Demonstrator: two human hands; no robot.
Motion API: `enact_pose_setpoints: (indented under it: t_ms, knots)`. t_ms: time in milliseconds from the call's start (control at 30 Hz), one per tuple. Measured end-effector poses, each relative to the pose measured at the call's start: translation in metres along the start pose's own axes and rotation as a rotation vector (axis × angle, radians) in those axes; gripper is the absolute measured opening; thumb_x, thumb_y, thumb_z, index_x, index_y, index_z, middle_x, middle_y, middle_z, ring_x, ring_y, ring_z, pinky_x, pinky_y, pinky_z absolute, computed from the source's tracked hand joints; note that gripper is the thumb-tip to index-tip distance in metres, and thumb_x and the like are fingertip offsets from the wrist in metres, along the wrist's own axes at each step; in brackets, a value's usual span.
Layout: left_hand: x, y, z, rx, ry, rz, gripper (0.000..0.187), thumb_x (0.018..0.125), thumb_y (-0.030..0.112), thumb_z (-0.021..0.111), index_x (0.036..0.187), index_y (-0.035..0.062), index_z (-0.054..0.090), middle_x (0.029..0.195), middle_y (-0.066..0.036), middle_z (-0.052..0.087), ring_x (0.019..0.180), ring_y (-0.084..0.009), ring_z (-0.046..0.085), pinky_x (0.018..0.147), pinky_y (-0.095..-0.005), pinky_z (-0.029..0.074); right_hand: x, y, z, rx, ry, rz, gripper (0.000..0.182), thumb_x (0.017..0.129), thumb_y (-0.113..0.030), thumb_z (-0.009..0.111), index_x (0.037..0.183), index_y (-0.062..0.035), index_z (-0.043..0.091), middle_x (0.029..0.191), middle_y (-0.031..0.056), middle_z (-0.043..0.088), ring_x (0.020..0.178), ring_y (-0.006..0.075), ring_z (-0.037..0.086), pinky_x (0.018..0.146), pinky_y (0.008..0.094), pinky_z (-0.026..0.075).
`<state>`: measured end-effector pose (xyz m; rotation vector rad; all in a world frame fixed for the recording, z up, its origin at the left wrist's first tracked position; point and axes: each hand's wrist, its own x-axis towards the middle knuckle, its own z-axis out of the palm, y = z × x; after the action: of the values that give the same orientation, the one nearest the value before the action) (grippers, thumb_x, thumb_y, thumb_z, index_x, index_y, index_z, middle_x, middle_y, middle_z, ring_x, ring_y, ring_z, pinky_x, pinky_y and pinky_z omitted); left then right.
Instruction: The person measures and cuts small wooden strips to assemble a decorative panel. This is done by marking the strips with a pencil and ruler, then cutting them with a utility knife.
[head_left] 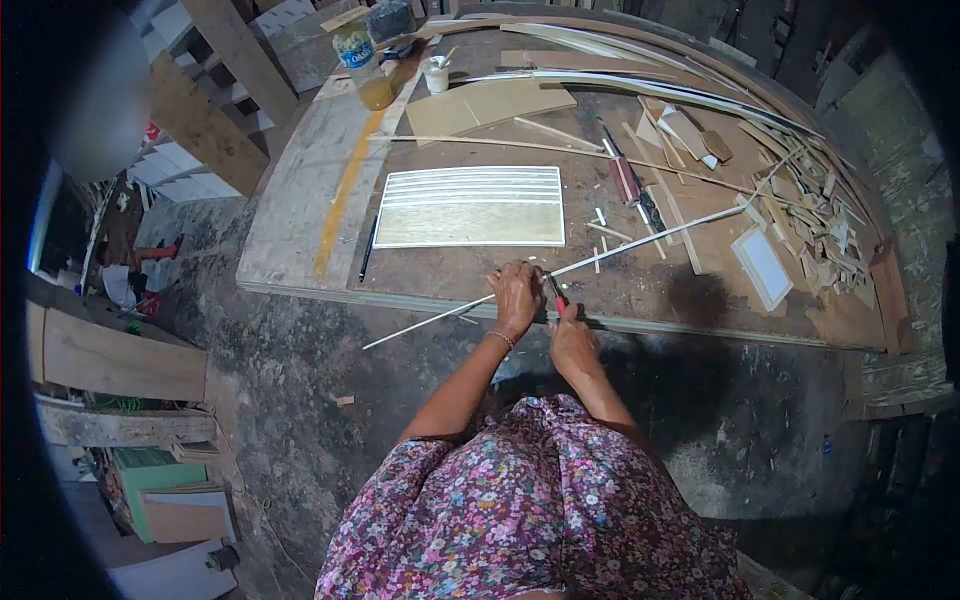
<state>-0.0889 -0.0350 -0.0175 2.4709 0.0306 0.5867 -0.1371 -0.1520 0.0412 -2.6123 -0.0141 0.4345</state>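
Observation:
At the front edge of the worktable [430, 280], my left hand [515, 298] is closed on a long thin white strip [420, 323]. The strip runs slantwise from beyond the table's front edge at left up over the tabletop to the right. My right hand [576, 345] grips a red-handled tool [560, 301] with a dark head, which meets the strip right beside my left fingers. Just beyond my hands lies a rectangular panel [470, 222] with a white border and several white strips across its far part. Short white offcuts [597, 255] lie to its right.
Wood scraps [825, 220] are heaped at the right, near a small white framed panel [762, 267]. A red caulking gun [625, 180] lies mid-table. Long strips [640, 80] line the back. A plastic bottle [360, 65] and a white cup [436, 75] stand at the back left.

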Motion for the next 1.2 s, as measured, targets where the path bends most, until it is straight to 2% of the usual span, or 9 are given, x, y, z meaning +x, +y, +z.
enact_pose_setpoints:
  t_ms: [133, 333, 733, 833, 1033, 1200]
  knots:
    - [0.002, 0.001, -0.005, -0.024, -0.051, -0.005, 0.015, 0.061, 0.004, 0.063, 0.074, 0.0090, 0.057, 0.079, -0.010, 0.054, 0.082, -0.0270, 0.052, 0.074, -0.0437, 0.028, 0.004, 0.005, 0.000, 0.028, 0.015, -0.050, 0.037, 0.087, -0.024, 0.048, 0.107, 0.0042, 0.036, 0.081, 0.0294, 0.059, 0.078, 0.0462, 0.058, 0.069, 0.0530, 0.045]
    - [0.002, 0.000, -0.005, -0.015, -0.028, 0.025, 0.016, 0.060, 0.001, 0.062, 0.074, 0.0077, 0.058, 0.078, -0.010, 0.053, 0.081, -0.0274, 0.052, 0.073, -0.0428, 0.029, 0.001, 0.000, -0.005, -0.035, -0.019, -0.003, 0.034, 0.087, -0.024, 0.048, 0.104, 0.0034, 0.037, 0.080, 0.0288, 0.060, 0.078, 0.0461, 0.058, 0.068, 0.0530, 0.046]
    - [0.003, 0.001, -0.005, -0.023, -0.031, 0.046, 0.019, 0.061, 0.005, 0.063, 0.079, 0.0087, 0.058, 0.079, -0.010, 0.055, 0.079, -0.0277, 0.052, 0.072, -0.0397, 0.028, 0.008, 0.006, 0.002, -0.064, -0.021, -0.005, 0.031, 0.087, -0.023, 0.049, 0.102, 0.0017, 0.037, 0.077, 0.0281, 0.059, 0.076, 0.0459, 0.058, 0.067, 0.0528, 0.046]
    - [0.001, -0.001, -0.005, -0.033, -0.028, 0.063, 0.019, 0.060, 0.004, 0.063, 0.079, 0.0081, 0.058, 0.080, -0.010, 0.055, 0.080, -0.0281, 0.052, 0.073, -0.0395, 0.029, 0.008, 0.011, 0.006, -0.106, -0.031, -0.064, 0.028, 0.088, -0.021, 0.043, 0.105, 0.0010, 0.035, 0.075, 0.0261, 0.060, 0.073, 0.0436, 0.060, 0.063, 0.0526, 0.046]
    - [0.002, 0.001, -0.002, 0.003, -0.043, 0.018, 0.021, 0.060, 0.005, 0.063, 0.080, 0.0079, 0.058, 0.084, -0.011, 0.055, 0.083, -0.0285, 0.052, 0.075, -0.0402, 0.030, 0.003, 0.017, 0.013, -0.030, 0.043, -0.097, 0.030, 0.087, -0.022, 0.049, 0.101, 0.0005, 0.036, 0.070, 0.0256, 0.059, 0.068, 0.0433, 0.059, 0.057, 0.0518, 0.046]
    - [0.002, 0.000, -0.003, -0.032, -0.064, -0.003, 0.022, 0.059, 0.005, 0.062, 0.081, 0.0084, 0.059, 0.084, -0.011, 0.055, 0.085, -0.0284, 0.051, 0.077, -0.0403, 0.030, 0.005, 0.016, 0.018, 0.017, 0.049, -0.079, 0.032, 0.087, -0.023, 0.050, 0.099, 0.0032, 0.037, 0.071, 0.0267, 0.059, 0.069, 0.0446, 0.059, 0.060, 0.0520, 0.046]
